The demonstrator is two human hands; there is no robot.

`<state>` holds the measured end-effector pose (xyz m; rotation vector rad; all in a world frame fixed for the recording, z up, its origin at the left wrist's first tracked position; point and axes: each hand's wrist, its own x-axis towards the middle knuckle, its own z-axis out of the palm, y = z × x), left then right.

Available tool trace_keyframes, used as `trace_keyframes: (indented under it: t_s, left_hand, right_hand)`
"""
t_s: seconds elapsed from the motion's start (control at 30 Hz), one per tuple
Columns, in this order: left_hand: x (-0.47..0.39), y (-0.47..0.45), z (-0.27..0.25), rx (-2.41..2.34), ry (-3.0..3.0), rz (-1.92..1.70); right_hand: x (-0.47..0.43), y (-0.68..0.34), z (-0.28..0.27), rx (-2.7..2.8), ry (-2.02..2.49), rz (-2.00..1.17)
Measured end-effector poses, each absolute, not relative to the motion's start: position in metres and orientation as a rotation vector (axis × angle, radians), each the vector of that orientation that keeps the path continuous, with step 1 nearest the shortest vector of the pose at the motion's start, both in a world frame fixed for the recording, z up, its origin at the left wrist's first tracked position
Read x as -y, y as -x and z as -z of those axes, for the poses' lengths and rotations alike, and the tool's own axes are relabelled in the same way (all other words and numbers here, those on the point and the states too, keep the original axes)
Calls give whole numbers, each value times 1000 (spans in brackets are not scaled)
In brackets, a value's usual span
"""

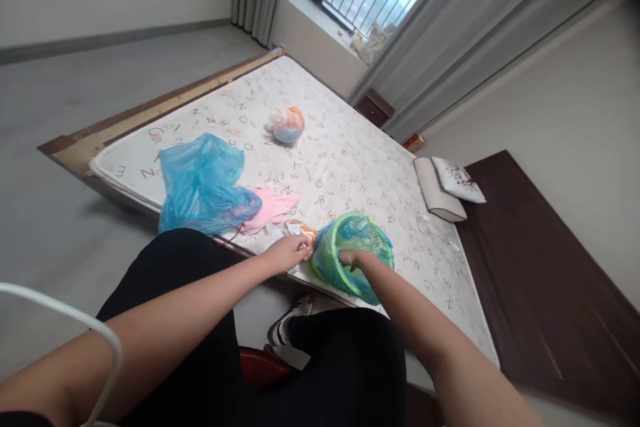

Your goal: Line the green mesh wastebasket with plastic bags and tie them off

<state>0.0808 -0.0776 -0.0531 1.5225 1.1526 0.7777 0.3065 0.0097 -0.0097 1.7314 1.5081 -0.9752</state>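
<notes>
Green basket point(369, 236) | mattress point(345, 167) print: N, E, O | left hand point(294, 252), right hand point(353, 258): grip unclear

Both forearms point(200, 312) reach forward, left hand point(295, 251) curled, right hand point(354, 258) dipping leftward.

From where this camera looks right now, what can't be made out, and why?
- Head view: anything held in the left hand, hidden by the hand's own curl.
- Head view: the bottom of the green basket, hidden by its blue liner and the right hand.
- Head view: what the orange-and-white bundle contains, too small to tell.
- Head view: one end of the white cable, cut off by the left edge.
</notes>
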Motion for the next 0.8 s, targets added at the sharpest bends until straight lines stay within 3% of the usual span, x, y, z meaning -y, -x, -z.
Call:
trace_keyframes:
  t_s: [0.17,0.37,0.5,0.67,0.8]
  left_hand:
    - [75,-73,61,-1304,-1641,-483]
    - [78,-66,74,-1181,-1703,-123]
    - [79,-67,84,-1050,-1725,152]
    - [81,-68,94,-1093,-1778,249]
    - [85,-64,99,-1106,-1793,177]
  right_hand:
    - [-29,-308,-33,-1547,-1726,904]
    - [-43,-265,-97,-1932,-1771,379]
    - [-1,-193,-59,-2337,-1325,236]
    - [24,-143,11,-2231,-1155,221]
    - [15,-138,8,-2288,-1097,263]
